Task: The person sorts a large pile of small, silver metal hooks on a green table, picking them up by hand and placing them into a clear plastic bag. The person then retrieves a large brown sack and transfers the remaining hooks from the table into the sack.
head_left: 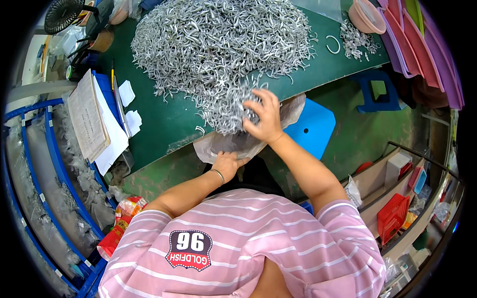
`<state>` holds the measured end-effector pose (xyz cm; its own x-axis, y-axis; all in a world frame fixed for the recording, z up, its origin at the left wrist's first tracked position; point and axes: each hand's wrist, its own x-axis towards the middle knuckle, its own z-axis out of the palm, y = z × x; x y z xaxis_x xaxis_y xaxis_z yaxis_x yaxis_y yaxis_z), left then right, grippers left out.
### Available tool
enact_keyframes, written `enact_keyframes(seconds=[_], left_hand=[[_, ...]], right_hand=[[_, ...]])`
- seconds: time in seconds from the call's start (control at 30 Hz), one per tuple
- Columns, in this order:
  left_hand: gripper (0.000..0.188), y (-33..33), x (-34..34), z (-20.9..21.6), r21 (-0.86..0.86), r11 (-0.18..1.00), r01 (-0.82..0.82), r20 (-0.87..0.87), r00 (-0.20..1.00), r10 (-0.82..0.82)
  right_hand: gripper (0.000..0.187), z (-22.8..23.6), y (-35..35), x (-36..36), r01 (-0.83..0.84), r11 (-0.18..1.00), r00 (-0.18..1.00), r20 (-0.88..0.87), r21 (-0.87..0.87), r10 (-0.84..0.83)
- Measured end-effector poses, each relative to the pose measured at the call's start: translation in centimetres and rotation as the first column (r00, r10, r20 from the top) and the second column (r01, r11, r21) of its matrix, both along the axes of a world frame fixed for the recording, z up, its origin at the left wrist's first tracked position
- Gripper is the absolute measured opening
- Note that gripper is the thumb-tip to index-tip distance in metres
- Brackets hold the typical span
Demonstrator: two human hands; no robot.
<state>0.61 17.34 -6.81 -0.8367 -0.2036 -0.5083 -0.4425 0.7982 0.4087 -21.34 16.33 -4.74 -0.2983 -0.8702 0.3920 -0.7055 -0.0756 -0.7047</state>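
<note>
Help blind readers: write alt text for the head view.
A right hand cups small, curved, silvery pieces at the edge of a large heap on a green tabletop; the left hand holds an open, whitish bag below.

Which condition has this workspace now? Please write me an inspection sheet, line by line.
Surface: green table, largely covered.
Job's things: large heap of silvery curved pieces; whitish bag open at the table's near edge.
Clutter: papers at left; small heap and pink bowl at far right.
Left hand: at the bag's near rim; grip unclear.
Right hand: fingers curved over pieces above the bag, blurred; grip unclear.
Cables: nothing seen.
Surroundings: black fan, blue rack, blue stool, red basket.
</note>
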Motion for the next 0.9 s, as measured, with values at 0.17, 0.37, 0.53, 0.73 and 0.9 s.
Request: enact_keyframes(seconds=[0.17, 0.37, 0.53, 0.73, 0.9], left_hand=[[0.054, 0.2, 0.2, -0.5, -0.001, 1.000, -0.031, -0.033, 0.999, 0.031], [0.045, 0.1, 0.3, -0.5, 0.017, 0.999, -0.040, -0.026, 0.999, 0.041], [0.041, 0.6, 0.8, -1.0, 0.054, 0.998, -0.044, 0.047, 0.998, 0.042], [0.044, 0.1, 1.1, -1.0, 0.068, 0.996, -0.064, 0.029, 0.998, 0.062], [0.049, -0.2, 1.3, -2.0, 0.024, 0.995, -0.095, -0.064, 0.993, 0.096]], right_hand=[[0.031, 0.1, 4.5, 1.6, -0.212, 0.977, 0.977, 0.008, 0.007, 0.212], [0.033, 2.3, 2.0, 1.4, -0.404, 0.913, 0.910, -0.130, -0.058, 0.394], [0.034, 5.4, -9.2, 3.7, -0.379, 0.925, 0.867, -0.354, -0.011, 0.351], [0.033, 3.9, -9.9, 3.8, -0.373, 0.881, 0.736, -0.485, 0.291, 0.472], [0.026, 4.0, -6.7, 1.8, -0.399, 0.882, 0.776, -0.420, 0.248, 0.470]])
